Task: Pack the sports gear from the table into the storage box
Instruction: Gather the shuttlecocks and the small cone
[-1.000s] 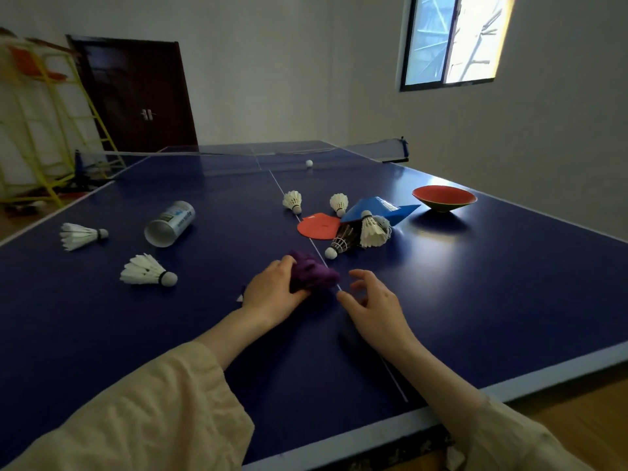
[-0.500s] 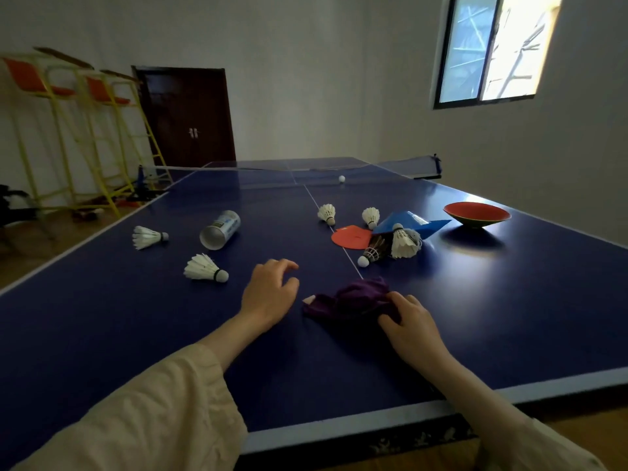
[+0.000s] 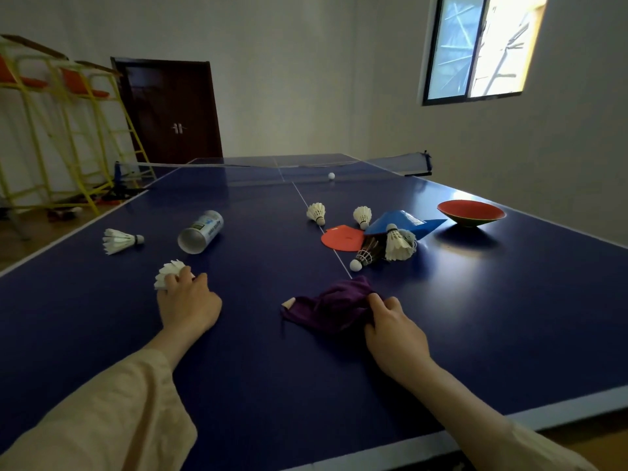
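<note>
Near the worktop's (image 3: 509, 334) near edge, left hand (image 3: 188, 305) has moved off the purple cloth pouch (image 3: 331, 305) to curl fingers onto a white shuttlecock (image 3: 168, 271), right hand (image 3: 396, 334) now gripping the pouch; gathering begun, storage box unseen.

Plain pale walls (image 3: 306, 79) are seen on 2 sides. A dark double door (image 3: 173, 110) is set in the far wall, a bright window (image 3: 479, 45) high in the right one. Yellow-framed tall chairs (image 3: 68, 130) are stood on the wooden floor (image 3: 30, 236) at left.

Both hands' fingers (image 3: 183, 277) curled, gripping
</note>
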The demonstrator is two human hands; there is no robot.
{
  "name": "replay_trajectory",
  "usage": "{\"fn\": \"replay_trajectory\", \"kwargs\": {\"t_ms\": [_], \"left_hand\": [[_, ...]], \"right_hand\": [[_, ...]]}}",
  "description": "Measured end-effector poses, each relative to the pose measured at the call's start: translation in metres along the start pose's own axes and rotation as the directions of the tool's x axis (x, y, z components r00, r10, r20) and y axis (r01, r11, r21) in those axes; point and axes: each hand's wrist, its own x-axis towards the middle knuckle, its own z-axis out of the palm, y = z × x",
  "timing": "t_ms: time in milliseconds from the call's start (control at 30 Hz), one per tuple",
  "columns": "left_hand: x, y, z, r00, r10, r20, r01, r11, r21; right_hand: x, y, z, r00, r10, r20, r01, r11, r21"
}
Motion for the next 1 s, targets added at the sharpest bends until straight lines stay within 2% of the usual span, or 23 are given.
{"fn": "replay_trajectory", "kwargs": {"t_ms": [167, 267, 300, 367, 433, 500, 567, 733, 800, 867, 933, 1000], "left_hand": [[-0.006, -0.001, 0.003, 0.982, -0.132, -0.134, 0.121, 0.989, -0.087], [-0.006, -0.005, 0.004, 0.958, -0.245, -0.150, 0.205, 0.949, -0.240], [-0.005, -0.008, 0.002, 0.942, -0.310, -0.130, 0.251, 0.906, -0.342], [-0.006, -0.014, -0.002, 0.899, -0.436, -0.029, 0.339, 0.739, -0.582], [-0.015, -0.015, -0.013, 0.870, -0.487, 0.068, 0.365, 0.546, -0.754], [-0.032, -0.011, -0.024, 0.861, -0.493, 0.128, 0.362, 0.415, -0.835], [-0.059, -0.002, -0.030, 0.889, -0.438, 0.133, 0.320, 0.389, -0.864], [-0.132, 0.037, -0.043, 0.976, -0.190, 0.108, 0.181, 0.428, -0.886], [-0.160, 0.062, -0.053, 0.976, -0.143, 0.165, 0.206, 0.349, -0.914], [-0.192, 0.093, -0.067, 0.966, -0.084, 0.245, 0.257, 0.197, -0.946], [-0.228, 0.127, -0.082, 0.964, 0.050, 0.261, 0.256, 0.099, -0.962], [-0.262, 0.157, -0.096, 0.955, 0.197, 0.222, 0.216, 0.051, -0.975]], "right_hand": [[-0.004, 0.000, 0.003, 0.999, -0.010, -0.050, 0.011, 1.000, 0.020], [-0.004, 0.001, 0.002, 0.999, -0.010, -0.052, 0.014, 0.998, 0.063], [-0.004, 0.002, 0.001, 0.999, -0.010, -0.051, 0.014, 0.996, 0.083], [-0.003, 0.002, 0.000, 0.999, -0.005, -0.041, 0.010, 0.993, 0.114], [-0.004, 0.002, -0.004, 0.999, 0.002, -0.041, 0.004, 0.991, 0.135], [-0.007, 0.001, -0.009, 1.000, 0.006, -0.030, -0.002, 0.988, 0.154], [-0.009, -0.001, -0.018, 1.000, 0.019, -0.002, -0.019, 0.983, 0.180], [-0.040, 0.003, -0.054, 0.990, -0.018, 0.142, 0.002, 0.994, 0.110], [-0.067, 0.013, -0.066, 0.989, -0.019, 0.148, 0.002, 0.994, 0.113], [-0.101, 0.026, -0.078, 0.990, 0.011, 0.140, -0.032, 0.988, 0.149], [-0.136, 0.041, -0.093, 0.992, 0.061, 0.109, -0.083, 0.974, 0.212], [-0.170, 0.057, -0.107, 0.991, 0.125, 0.056, -0.136, 0.943, 0.303]]}}
